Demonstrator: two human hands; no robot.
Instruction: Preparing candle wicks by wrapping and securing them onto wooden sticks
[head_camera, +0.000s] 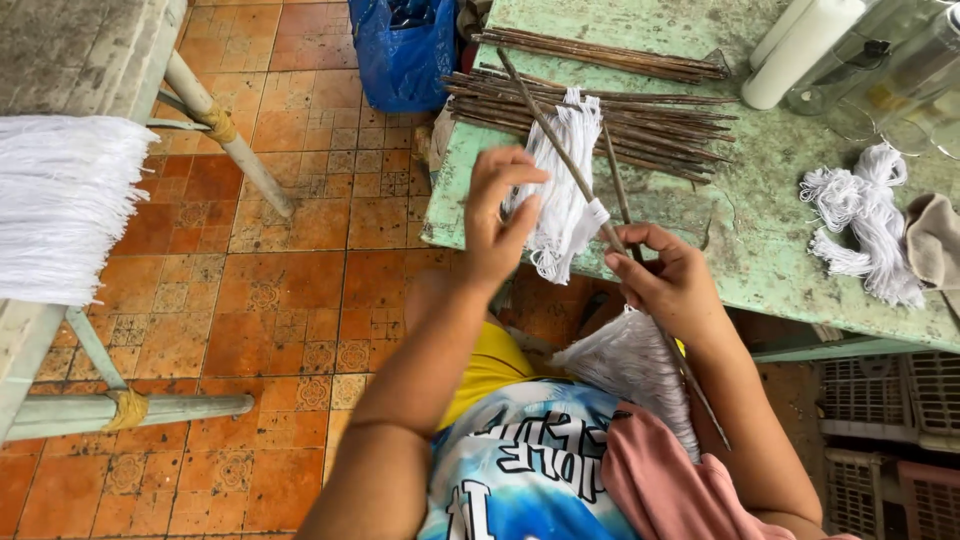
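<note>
My right hand (672, 282) grips two thin brown sticks (560, 150) that slant up over the green table (760, 250). A bundle of white string (562, 190) hangs tied to one stick. My left hand (495, 215) pinches the edge of that white bundle from the left. A second white string tuft (630, 360) fans out below my right hand, over my lap. A pile of more brown sticks (620, 110) lies on the table behind the hands.
Loose white string (865, 215) and a beige cloth (935, 240) lie at the table's right. White rolls (800, 45) and clear glassware (900, 70) stand at the back. A blue bag (400, 50) sits on the tiled floor. White fringe (60, 205) hangs at left. Plastic crates (890, 430) are lower right.
</note>
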